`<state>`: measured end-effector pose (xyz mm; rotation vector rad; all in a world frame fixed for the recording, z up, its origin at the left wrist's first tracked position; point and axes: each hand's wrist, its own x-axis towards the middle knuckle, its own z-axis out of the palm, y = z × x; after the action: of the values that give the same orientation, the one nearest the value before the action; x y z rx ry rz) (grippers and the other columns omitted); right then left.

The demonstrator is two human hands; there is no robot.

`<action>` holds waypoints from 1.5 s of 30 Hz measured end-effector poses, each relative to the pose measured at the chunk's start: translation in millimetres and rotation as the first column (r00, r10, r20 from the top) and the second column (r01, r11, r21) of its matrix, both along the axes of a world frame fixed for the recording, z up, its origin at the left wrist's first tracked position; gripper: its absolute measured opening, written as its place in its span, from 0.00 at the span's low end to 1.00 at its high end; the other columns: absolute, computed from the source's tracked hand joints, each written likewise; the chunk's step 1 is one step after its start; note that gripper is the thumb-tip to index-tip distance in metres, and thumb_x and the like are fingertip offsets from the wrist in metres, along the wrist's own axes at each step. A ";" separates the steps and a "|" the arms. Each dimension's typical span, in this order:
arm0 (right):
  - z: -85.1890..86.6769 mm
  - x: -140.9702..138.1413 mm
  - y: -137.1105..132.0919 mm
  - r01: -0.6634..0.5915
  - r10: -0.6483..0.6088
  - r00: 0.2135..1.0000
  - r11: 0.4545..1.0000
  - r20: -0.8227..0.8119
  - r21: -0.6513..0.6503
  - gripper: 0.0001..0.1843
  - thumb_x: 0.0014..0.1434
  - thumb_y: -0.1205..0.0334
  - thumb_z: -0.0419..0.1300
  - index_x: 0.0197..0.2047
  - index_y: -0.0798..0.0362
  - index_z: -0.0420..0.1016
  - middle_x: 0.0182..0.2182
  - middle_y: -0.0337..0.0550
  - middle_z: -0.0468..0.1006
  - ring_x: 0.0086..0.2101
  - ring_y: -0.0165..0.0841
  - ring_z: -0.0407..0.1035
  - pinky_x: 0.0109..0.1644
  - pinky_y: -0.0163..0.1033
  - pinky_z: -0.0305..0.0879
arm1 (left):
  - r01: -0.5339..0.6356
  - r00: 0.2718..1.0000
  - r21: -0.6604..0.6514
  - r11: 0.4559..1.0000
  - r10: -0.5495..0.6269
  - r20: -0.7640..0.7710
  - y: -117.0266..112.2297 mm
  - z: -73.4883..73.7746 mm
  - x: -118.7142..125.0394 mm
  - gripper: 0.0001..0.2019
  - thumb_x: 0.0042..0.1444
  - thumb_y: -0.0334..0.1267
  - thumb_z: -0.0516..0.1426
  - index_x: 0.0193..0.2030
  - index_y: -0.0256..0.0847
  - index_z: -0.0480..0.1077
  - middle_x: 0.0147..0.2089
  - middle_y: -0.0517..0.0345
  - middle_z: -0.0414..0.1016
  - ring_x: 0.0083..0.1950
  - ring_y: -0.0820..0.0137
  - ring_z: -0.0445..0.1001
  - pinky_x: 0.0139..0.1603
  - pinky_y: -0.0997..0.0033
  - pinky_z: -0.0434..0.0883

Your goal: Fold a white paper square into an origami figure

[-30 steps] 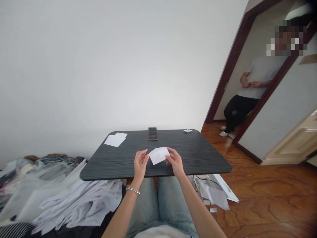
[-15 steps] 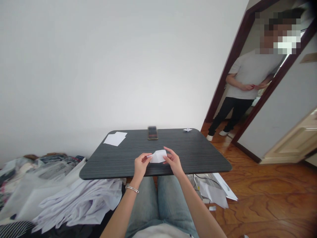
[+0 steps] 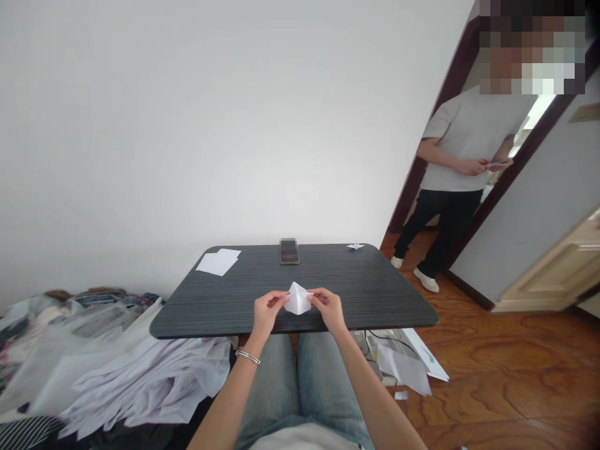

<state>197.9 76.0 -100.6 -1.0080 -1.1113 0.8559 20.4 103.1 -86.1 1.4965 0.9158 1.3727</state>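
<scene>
Lower centre of the frame: the left hand (image 3: 267, 310) and the right hand (image 3: 329, 309) pinch a folded paper (image 3: 298, 301) between thumbs and fingers, one at each side edge, its peak pointing up the frame. The paper lies in front of the near part of the dark surface (image 3: 225, 312); whether it touches cannot be told. A bracelet (image 3: 247, 357) circles the left wrist. Beyond the hands, at the far edge, is a phone (image 3: 289, 251); left of it lie overlapping white sheets (image 3: 219, 262), and right of it, near the far right corner, a small paper figure (image 3: 355, 246). Lower left: heaped cloth (image 3: 140, 381). Upper right: a person (image 3: 464, 144) stands by a doorway.
</scene>
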 end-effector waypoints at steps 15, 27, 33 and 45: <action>-4.5 -5.1 -1.0 -0.044 0.039 0.956 0.999 0.292 0.009 0.11 0.51 0.53 0.63 0.28 0.53 0.75 0.18 0.35 0.70 0.19 0.28 0.62 0.23 0.32 0.59 | 0.014 0.976 0.062 0.998 0.000 -0.217 -0.2 4.6 2.7 0.08 0.48 0.40 0.62 0.30 0.37 0.78 0.26 0.57 0.77 0.24 0.73 0.67 0.26 0.75 0.62; 2.1 -7.7 -5.6 -0.050 0.010 0.883 0.996 0.470 0.073 0.09 0.55 0.58 0.59 0.28 0.54 0.75 0.18 0.35 0.66 0.20 0.27 0.57 0.24 0.32 0.52 | 0.090 0.958 0.091 0.992 -0.061 -0.280 -0.3 7.8 2.9 0.07 0.50 0.38 0.60 0.31 0.37 0.78 0.30 0.54 0.79 0.30 0.69 0.71 0.34 0.72 0.65; 4.1 -8.3 -5.5 0.003 -0.057 0.858 0.994 0.510 0.107 0.09 0.54 0.61 0.59 0.24 0.54 0.71 0.18 0.33 0.62 0.21 0.27 0.55 0.25 0.33 0.50 | 0.179 0.959 0.054 0.982 -0.162 -0.233 -2.1 6.8 4.0 0.11 0.54 0.42 0.57 0.34 0.36 0.77 0.34 0.52 0.80 0.35 0.66 0.75 0.37 0.70 0.69; 1.4 -6.2 -2.7 0.027 -0.056 0.890 0.997 0.452 0.071 0.15 0.53 0.59 0.60 0.44 0.53 0.69 0.19 0.29 0.59 0.20 0.27 0.55 0.26 0.32 0.55 | 0.186 0.969 0.021 0.982 -0.180 -0.168 -1.4 3.6 5.0 0.12 0.53 0.42 0.58 0.37 0.34 0.75 0.36 0.50 0.80 0.35 0.66 0.76 0.39 0.69 0.71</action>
<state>191.7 73.3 -99.3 -1.2104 -1.4962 0.5544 25.4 101.7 -82.5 1.6983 0.8344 1.1502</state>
